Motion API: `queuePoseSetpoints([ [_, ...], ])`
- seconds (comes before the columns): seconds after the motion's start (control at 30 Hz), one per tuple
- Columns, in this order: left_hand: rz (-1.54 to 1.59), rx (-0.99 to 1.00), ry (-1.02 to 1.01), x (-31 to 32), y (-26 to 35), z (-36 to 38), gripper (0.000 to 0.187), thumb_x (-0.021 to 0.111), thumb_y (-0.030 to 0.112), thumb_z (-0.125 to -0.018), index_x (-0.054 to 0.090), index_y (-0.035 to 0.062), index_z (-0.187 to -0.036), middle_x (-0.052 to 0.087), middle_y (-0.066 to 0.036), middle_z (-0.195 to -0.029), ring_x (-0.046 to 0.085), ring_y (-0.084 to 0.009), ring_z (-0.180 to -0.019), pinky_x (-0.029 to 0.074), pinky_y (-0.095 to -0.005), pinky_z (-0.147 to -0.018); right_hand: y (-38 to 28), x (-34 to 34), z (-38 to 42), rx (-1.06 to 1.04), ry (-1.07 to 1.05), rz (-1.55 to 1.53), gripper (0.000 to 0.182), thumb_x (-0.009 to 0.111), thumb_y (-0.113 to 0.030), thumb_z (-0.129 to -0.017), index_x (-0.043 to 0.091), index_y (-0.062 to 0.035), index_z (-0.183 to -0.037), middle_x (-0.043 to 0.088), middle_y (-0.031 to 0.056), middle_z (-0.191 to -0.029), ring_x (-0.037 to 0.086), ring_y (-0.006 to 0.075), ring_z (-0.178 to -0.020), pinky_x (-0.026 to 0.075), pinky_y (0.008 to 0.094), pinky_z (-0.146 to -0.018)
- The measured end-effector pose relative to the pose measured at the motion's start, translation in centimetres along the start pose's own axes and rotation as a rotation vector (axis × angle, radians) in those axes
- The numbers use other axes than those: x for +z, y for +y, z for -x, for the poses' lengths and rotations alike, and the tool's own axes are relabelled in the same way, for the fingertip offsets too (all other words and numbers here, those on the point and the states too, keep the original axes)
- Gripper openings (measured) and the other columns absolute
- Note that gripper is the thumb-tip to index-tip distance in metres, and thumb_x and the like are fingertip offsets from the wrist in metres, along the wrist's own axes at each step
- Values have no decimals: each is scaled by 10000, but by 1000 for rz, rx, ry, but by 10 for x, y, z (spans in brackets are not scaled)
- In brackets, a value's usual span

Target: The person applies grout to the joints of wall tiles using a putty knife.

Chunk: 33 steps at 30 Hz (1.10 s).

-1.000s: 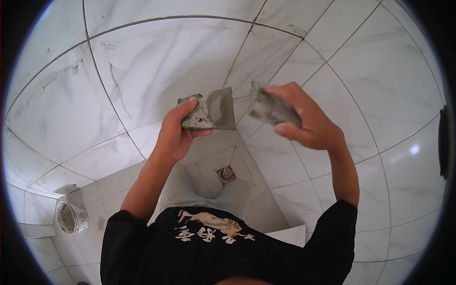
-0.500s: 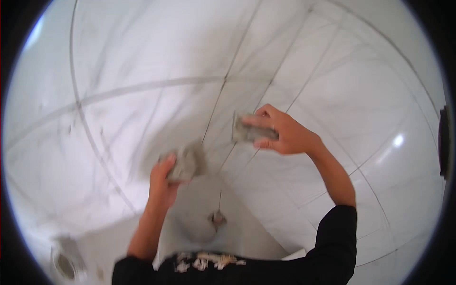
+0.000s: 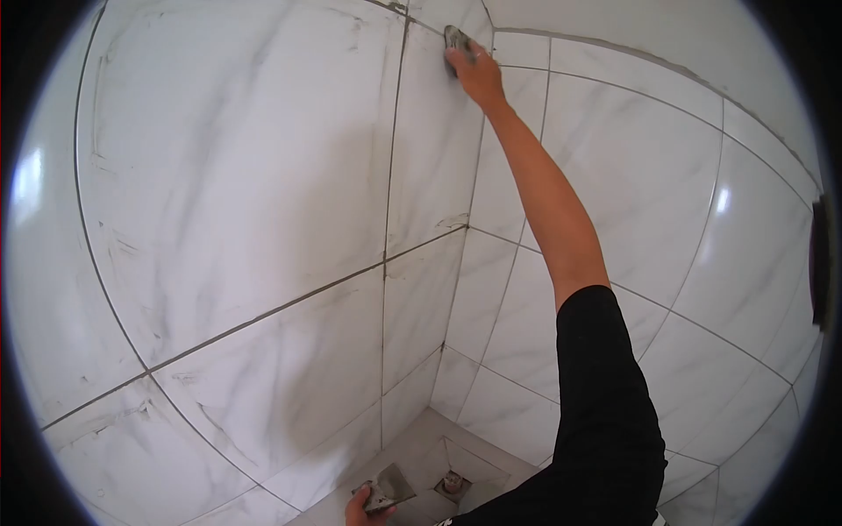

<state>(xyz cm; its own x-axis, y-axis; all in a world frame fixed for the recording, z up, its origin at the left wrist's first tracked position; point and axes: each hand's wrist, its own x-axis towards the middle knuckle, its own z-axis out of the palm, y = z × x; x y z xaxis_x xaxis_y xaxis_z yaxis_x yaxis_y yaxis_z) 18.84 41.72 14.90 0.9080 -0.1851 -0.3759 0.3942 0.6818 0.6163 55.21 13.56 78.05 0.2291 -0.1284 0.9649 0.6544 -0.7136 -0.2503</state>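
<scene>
My right hand (image 3: pixel 476 72) is raised high at the wall corner, its fingers closed round a grey-smeared flat tool (image 3: pixel 454 39) that lies against the white marbled tile wall (image 3: pixel 263 158). Low in the view, my left hand (image 3: pixel 361 510) holds a flat piece (image 3: pixel 386 489) bearing grey paste. Thin dark joints run between the tiles, with grey smears beside several of them.
A drain opening (image 3: pixel 453 484) sits in the grey floor near the corner. More tiled wall (image 3: pixel 631 175) stands on the right, below a plain upper surface (image 3: pixel 658 35). A dark object (image 3: pixel 821 263) is at the right edge.
My right hand has moved up to the top of the wall with its tool. My left hand is now lower in view with its piece. The view has tilted up towards the corner.
</scene>
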Motion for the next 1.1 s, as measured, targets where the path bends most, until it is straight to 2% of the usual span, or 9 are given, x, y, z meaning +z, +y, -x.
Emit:
queuePoseSetpoints([
  [0.13, -396, 192, 24, -25, 15, -1, 413, 477, 91, -1015, 440, -66, -1396, 528, -171, -1344, 578, -282, -1142, 554, -396, -881, 8, -14, 33, -55, -120, 53, 740, 649, -531, -836, 551, 8, -1333, 649, 242, -1211, 604, 339, -1163, 448, 367, -1000],
  [0.37, 69, 27, 142, 6, 73, 15, 385, 514, 4, -982, 489, -71, -1359, 537, -174, -1335, 574, -295, -1151, 560, -397, -879, 1, -53, -42, 584, -323, -99, 438, 527, -538, -912, 605, -113, -981, 595, 34, -790, 586, 169, -682, 470, 314, -547],
  [0.43, -322, 376, 62, -35, 44, -6, 457, 573, -91, -920, 482, -70, -1368, 534, -174, -1340, 575, -314, -1152, 560, -396, -875, -26, -50, -52, 650, -449, -117, 418, 511, -518, -923, 578, -117, -1019, 606, 49, -809, 588, 179, -643, 427, 272, -487],
  [0.77, 276, -57, 116, -11, 56, -3, 521, 612, -113, -888, 459, -78, -1385, 525, -173, -1370, 568, -288, -1181, 564, -364, -889, -142, -35, -56, 410, -651, -79, 439, 431, -429, -971, 586, -24, -1039, 608, 161, -873, 634, 313, -726, 597, 461, -608],
  [0.83, 63, 45, 23, -23, 45, -25, 276, 541, 314, -955, 609, 133, -1152, 697, -41, -1066, 681, -240, -924, 552, -424, -639, -152, -51, -36, 394, -599, -76, 476, 429, -452, -976, 581, -16, -1093, 616, 184, -953, 648, 332, -787, 596, 486, -630],
  [0.9, 84, 58, -3, -29, 40, -29, 263, 537, 314, -953, 607, 144, -1141, 696, -35, -1068, 679, -239, -921, 545, -423, -638, -154, -65, -28, 510, -571, -137, 396, 552, -314, -952, 574, -39, -1237, 568, 236, -1174, 624, 369, -996, 568, 503, -810],
  [0.97, 122, 85, -27, -21, 43, -19, 250, 533, 314, -952, 606, 155, -1130, 695, -28, -1069, 676, -238, -918, 537, -423, -638, -133, -61, -24, 379, -533, -48, 506, 554, -430, -927, 567, -24, -1229, 606, 171, -1042, 622, 287, -821, 543, 406, -682],
  [1.03, -505, 316, 41, 2, 52, 13, 545, 612, -116, -884, 435, -86, -1398, 503, -181, -1396, 538, -293, -1227, 561, -376, -933, -96, -37, -15, 261, -484, 50, 624, 555, -546, -902, 559, -9, -1220, 644, 106, -911, 621, 206, -647, 518, 309, -553],
  [1.1, -364, 235, 75, 2, 49, 17, 550, 614, -115, -882, 429, -91, -1399, 492, -186, -1406, 526, -299, -1241, 554, -390, -953, -52, 0, -3, -199, -160, 195, 728, 620, -560, -865, 538, 2, -1322, 646, 88, -903, 604, 201, -627, 523, 301, -579],
])
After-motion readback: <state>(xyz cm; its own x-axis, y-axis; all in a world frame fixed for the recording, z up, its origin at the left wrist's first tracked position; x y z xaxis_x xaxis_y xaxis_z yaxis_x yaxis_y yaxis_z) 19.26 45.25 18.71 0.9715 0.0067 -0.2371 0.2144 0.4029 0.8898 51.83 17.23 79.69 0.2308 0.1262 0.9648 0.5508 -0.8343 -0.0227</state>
